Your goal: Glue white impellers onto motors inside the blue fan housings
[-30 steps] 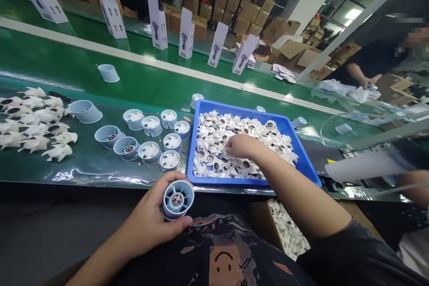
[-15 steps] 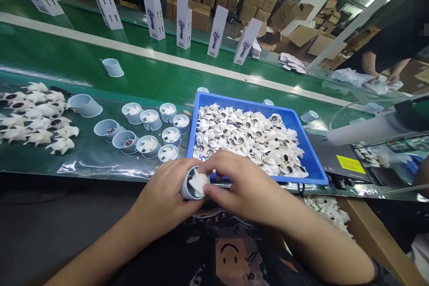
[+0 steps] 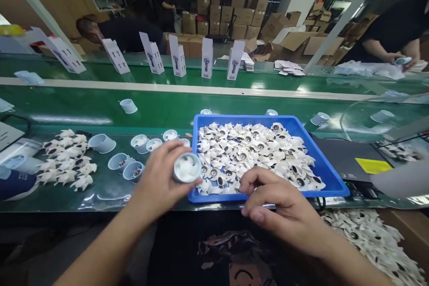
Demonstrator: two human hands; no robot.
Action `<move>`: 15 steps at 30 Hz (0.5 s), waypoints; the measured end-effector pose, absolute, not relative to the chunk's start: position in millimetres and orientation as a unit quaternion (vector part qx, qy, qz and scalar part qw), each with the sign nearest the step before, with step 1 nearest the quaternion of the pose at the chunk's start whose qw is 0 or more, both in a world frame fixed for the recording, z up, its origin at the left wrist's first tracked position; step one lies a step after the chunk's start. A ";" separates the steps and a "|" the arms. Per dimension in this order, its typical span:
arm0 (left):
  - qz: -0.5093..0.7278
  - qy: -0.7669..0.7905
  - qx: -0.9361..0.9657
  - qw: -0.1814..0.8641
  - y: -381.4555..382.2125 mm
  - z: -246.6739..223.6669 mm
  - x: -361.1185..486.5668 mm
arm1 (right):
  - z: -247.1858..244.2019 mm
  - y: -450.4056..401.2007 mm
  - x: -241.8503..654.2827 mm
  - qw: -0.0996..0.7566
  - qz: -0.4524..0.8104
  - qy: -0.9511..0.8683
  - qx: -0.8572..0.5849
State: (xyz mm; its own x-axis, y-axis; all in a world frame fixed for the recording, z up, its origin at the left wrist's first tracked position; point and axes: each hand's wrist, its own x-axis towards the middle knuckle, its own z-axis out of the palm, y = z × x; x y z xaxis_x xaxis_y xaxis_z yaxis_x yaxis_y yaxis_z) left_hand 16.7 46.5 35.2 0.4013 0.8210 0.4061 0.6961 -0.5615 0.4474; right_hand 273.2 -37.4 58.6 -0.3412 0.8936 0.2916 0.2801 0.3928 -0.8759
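My left hand [image 3: 161,178] is closed round a light-blue fan housing [image 3: 187,168] whose open end faces me, with a white fan blade wheel seated inside. Over the near rim of the blue tray [image 3: 197,118], my right hand [image 3: 278,201] hovers with its fingers loosely curled and apart, nothing visible in them. White fan blade wheels [image 3: 258,152] fill the tray in a heap. Left of my left hand stand more housings: several with wheels inside, such as one housing [image 3: 140,143], partly hidden behind the hand, and two with small reddish parts inside, one housing [image 3: 133,171] nearest.
Loose blade wheels [image 3: 69,158] lie at the left by a housing [image 3: 102,143] on its side. Printed boxes [image 3: 207,58] line the far side of the green conveyor [image 3: 167,103]. A dark case with a yellow label [image 3: 373,165] is right of the tray. Co-workers stand beyond.
My right hand has let go of the blade wheel and moved right, away from the housing. My left hand has lifted the housing up and slightly left. The camera view has tilted up.
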 end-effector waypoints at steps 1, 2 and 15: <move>0.289 0.479 0.823 0.096 60.4 41.1 13.5 | 55.4 -40.2 276.8 0.408 0.369 -0.723 -0.418; 0.280 0.496 0.817 0.091 73.4 46.4 11.2 | 51.2 -42.6 279.1 0.403 0.365 -0.721 -0.430; 0.344 0.486 0.803 0.028 149.9 45.9 18.4 | 23.8 -44.7 297.1 0.405 0.382 -0.693 -0.458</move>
